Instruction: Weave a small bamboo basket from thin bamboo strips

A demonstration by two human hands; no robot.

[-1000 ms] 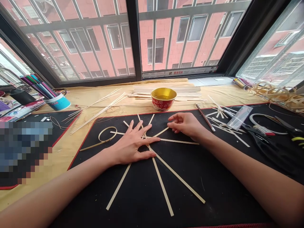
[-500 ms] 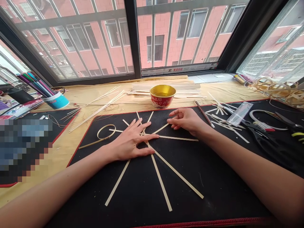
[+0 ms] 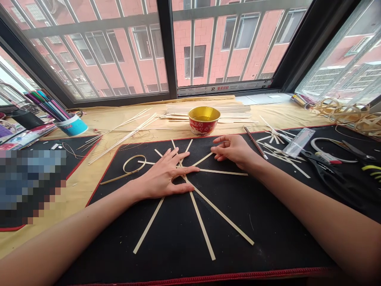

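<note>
Several thin bamboo strips (image 3: pixel 223 216) lay crossed in a star on the black mat (image 3: pixel 268 222) that covered the middle of our worktop (image 3: pixel 89 174). Our left hand (image 3: pixel 166 178) lay flat on the crossing, palm down and fingers fanned wide. It gripped nothing and only pressed the strips where they overlapped.

One strip mattered most: the slanted strip (image 3: pixel 204 159). Its long axis ran from the near left of the mat, under our left palm, and out to the far right. Its far end lay just at the fingertips of our right hand (image 3: pixel 235 153). That hand rested on the mat beyond and to the right of the crossing, loosely curled, with thumb and forefinger drawn close together. We could not tell whether they had pinched the strip's tip or only touched it.

So the right hand was much the nearer to that free end, and the left hand sat on the middle of the strip. A level strip (image 3: pixel 226 172) passed just on the near side of the right hand. The red and gold bowl (image 3: pixel 204 120) stood beyond both hands, clear of the strips. A looped strip (image 3: pixel 133 163) lay to the left.
</note>
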